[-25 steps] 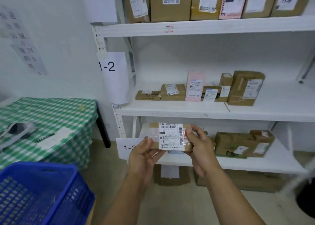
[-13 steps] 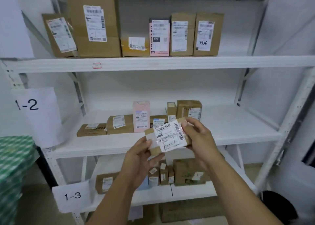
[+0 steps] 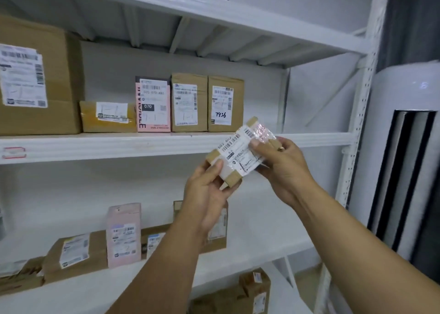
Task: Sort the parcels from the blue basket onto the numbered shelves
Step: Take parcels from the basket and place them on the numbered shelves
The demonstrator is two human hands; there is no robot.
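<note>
I hold a small flat cardboard parcel with a white barcode label and clear tape, tilted up to the right, in front of the upper shelf's front edge. My left hand grips its lower left end. My right hand grips its right end, thumb on the label. The upper shelf carries a row of parcels: a large brown box, a flat yellowish one, a pink one and two upright brown ones. The blue basket is out of view.
The shelf below holds a pink box and several brown parcels. A lower level shows more boxes. The right part of the upper shelf is bare. A white perforated upright and a white standing unit are at the right.
The view has swung up and right, from the 1-2 and 1-3 levels to the upper shelf. Both hands raised the parcel to that shelf's edge and tilted it more.
</note>
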